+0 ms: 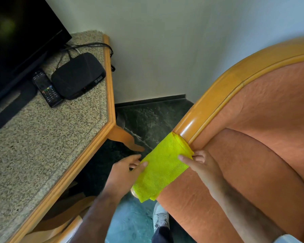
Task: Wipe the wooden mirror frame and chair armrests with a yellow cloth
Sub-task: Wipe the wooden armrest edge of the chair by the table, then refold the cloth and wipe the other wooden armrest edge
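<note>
Cloth point(162, 168), yellow, folded, lies draped over the lower end of the chair's left armrest point(216, 102), covering the wood from just below the glossy bare stretch down to the front tip. Left hand point(125, 172) holds the outer edge: thumb on top, fingers curled underneath, grip pinching the cloth. Right hand point(198, 163) rests on the inner edge beside the cushion point(263, 155), fingers flat and pressed on the cloth; whether it pinches or only presses, I cannot tell. Risks, as I judge them: the rail is curved and looks slick, so an uneven pull from the two hands could let the cloth slide off the outer side onto the floor point(147, 116); a loose fold hangs at the front tip and could bunch, leaving that end unwiped. The groove along the inner rim of the rail may be missed by a flat pass. Surroundings: the bench point(47, 137), stone-topped with a wooden edge, stands near on the left, its corner and a carved leg point(128, 139) close to the left forearm; a wide outward stroke could knock against it. On the bench sit a TV point(21, 37), a remote point(46, 88) and a black box point(78, 75) with cables, well apart from the hands. A shoe point(160, 218) shows below, beside the chair front. Mirror frame not in view; other armrest not in view.
</note>
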Tool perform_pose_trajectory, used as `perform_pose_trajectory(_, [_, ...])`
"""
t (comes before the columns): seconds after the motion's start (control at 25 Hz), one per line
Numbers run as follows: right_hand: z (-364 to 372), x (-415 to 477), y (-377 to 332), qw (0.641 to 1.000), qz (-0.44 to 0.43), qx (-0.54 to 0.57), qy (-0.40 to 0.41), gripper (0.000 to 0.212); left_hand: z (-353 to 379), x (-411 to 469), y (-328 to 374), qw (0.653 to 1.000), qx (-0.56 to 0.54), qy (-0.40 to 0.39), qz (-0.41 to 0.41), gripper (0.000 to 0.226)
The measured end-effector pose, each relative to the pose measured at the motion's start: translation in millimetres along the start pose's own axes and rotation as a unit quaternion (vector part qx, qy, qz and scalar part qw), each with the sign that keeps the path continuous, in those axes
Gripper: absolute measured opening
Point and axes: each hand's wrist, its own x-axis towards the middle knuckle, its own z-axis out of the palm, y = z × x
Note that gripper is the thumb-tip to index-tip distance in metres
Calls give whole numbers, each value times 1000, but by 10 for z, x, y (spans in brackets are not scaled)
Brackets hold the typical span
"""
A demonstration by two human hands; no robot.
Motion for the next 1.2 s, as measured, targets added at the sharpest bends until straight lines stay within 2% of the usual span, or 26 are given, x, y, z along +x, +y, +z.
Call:
perform_pose_trajectory(0.08, [22, 2, -7, 998, 13, 15, -66, 48, 29, 24, -17, 1000, 21, 14, 15, 10])
perform_pose_trajectory(0.12, [27, -1, -13, 997, 20, 30, -71, 41, 44, 30, 14, 999, 23, 17, 19, 2])
perform_pose_trajectory(0.24, [-6, -54, -156, 994, 35, 86, -60, 26, 61, -46, 175, 999, 8, 24, 19, 10])
perform_pose_trajectory(0.36, [-319, -173, -376, 990, -11, 131, -49, 32, 183, -285, 473, 995, -87, -19, 42, 11])
perform_pose_trajectory(0.48, [-1068, -509, -559, 986, -87, 145, 7, 42, 661, -672, 971, 978, -158, -106, 86, 19])
perform_pose_trajectory(0.6, [-2065, -1012, -578, 982, -139, 125, 5, 50, 1376, -1058, 1426, 943, -206, -238, 109, 29])
perform_pose_trajectory(0.72, [-2963, -1575, -470, 985, -154, 72, 31, 38, 2084, -1467, 1758, 917, -206, -317, 128, 24])
perform_pose_trajectory(0.84, [-3693, -2112, -241, 984, -139, 34, 103, 37, 2704, -1875, 2053, 901, -186, -365, 144, 22])
perform_pose_trajectory(1.0, [-4309, -2623, 81, 984, -108, 43, 134, 55, 3318, -2188, 2250, 891, -164, -399, 145, 18])
perform_pose_trajectory(1.12, [-4560, -2906, 476, 980, -78, 38, 181, 59, 3698, -2476, 2157, 890, -122, -423, 118, 21])
perform_pose_trajectory(1.2, [-4633, -3040, 842, 977, -38, 6, 211, 52, 3917, -2685, 1952, 891, -96, -435, 86, 23])
